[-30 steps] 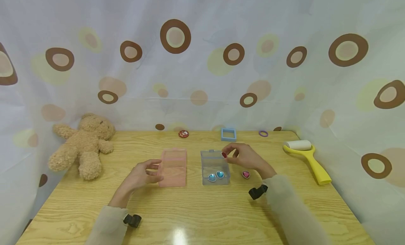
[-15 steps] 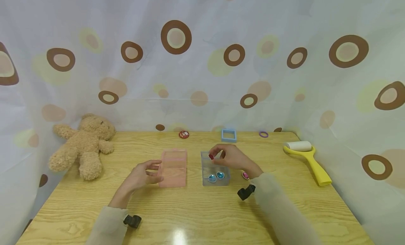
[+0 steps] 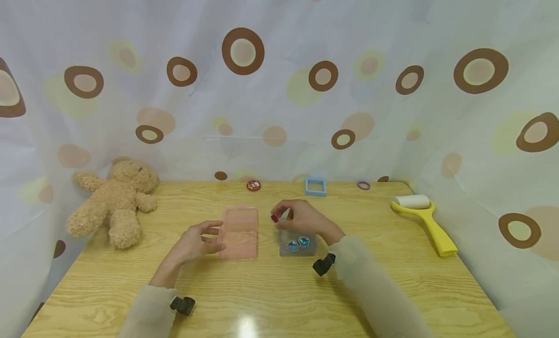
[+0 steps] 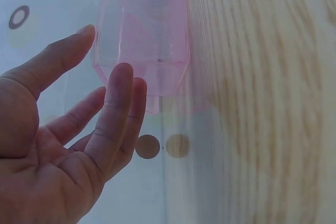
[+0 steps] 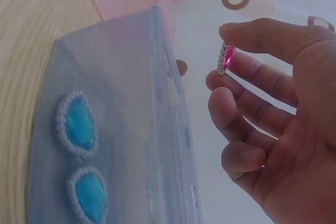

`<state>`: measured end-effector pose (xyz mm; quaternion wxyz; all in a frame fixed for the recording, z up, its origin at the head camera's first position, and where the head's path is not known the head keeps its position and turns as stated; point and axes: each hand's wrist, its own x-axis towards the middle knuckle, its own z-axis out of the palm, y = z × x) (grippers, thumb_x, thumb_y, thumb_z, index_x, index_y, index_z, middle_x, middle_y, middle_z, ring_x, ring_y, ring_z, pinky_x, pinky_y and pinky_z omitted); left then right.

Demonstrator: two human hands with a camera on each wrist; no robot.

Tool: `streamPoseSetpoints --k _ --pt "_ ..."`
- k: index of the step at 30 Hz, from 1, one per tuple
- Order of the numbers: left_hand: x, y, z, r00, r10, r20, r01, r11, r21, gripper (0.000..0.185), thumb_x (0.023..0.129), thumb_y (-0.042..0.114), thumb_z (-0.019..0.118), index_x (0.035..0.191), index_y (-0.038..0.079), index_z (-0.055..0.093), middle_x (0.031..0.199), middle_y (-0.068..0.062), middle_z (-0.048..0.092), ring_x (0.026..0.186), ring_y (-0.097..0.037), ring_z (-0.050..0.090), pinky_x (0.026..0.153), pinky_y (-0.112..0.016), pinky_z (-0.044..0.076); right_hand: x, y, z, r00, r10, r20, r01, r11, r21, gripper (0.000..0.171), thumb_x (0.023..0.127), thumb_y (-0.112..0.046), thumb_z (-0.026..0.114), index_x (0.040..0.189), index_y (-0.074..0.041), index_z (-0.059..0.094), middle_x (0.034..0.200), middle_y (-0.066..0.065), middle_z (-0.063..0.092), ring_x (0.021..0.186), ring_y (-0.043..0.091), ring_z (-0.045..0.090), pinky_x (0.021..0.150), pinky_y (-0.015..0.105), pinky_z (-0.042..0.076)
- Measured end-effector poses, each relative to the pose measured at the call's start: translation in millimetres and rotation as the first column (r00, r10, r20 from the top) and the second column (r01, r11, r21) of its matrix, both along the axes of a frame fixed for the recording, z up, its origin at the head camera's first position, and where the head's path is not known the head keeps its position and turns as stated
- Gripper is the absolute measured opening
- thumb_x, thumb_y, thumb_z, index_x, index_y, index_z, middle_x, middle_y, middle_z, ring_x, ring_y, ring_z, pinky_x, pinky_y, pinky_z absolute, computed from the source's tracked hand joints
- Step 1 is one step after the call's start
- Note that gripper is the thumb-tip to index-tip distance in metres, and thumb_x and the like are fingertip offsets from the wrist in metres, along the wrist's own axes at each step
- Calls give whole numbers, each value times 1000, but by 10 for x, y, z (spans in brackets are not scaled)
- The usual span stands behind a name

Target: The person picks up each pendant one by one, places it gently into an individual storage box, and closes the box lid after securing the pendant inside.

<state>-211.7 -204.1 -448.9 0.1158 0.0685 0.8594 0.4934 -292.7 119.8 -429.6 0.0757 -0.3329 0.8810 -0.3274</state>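
Tabletop (image 3: 279,299) spans the lower part of the head view. We note the teddy bear (image 3: 115,202) at its left and the yellow lint roller (image 3: 432,226) at its right, both unchanged. We find the left hand (image 3: 198,238) left of lower centre, fingers spread and relaxed, gripping nothing; it lies at the left edge of the clear pink box (image 3: 238,246), and we cannot confirm contact. The right hand (image 3: 301,217), near centre, covers the upper part of the clear blue box (image 3: 311,252), which contains two blue gems (image 5: 79,123) with beaded rims.

Smallest item and main change: the pink gem (image 3: 274,218). Over the last second we see it carried leftward, from above the blue box's right edge to just past its left edge, in the gap between the boxes. Thumb and fingertip pinch it upright by its rim. We judge the transfer to be partway: the gem has cleared the blue box but is not yet set down.
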Motion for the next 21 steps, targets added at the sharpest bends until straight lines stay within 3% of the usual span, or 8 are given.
streamPoseSetpoints --k 6,11,16,21 --pt "-2 2 4 1000 -5 -2 5 1000 -4 72 87 19 79 149 4 45 139 -27 54 116 -39 63 85 -42 59 45 -152 -3 1000 11 28 -11 1000 12 22 91 -25 74 112 -24 69 101 -8 68 68 13 58 62 25 50" --pt "-1 0 7 1000 -7 0 7 1000 -5 72 87 19 79 149 4 44 140 -27 53 118 -41 61 87 -43 59 71 -284 2 999 22 42 -24 999 49 22 92 -27 72 114 -27 69 105 -11 68 75 9 59 68 24 51" --pt "-7 -2 7 1000 -6 1 6 1000 -13 72 87 20 79 148 3 45 140 -28 53 118 -41 61 86 -43 59 111 -433 15 996 57 71 -59 998 33 20 91 -22 73 111 -24 69 107 -9 69 88 17 64 76 27 53" --pt "-11 -2 2 1000 -8 -2 8 1000 -22 73 86 21 80 148 3 45 140 -28 54 117 -42 62 86 -43 59 117 -544 -33 994 84 69 -87 995 49 19 91 -22 73 109 -24 70 107 -9 70 90 15 64 76 24 52"
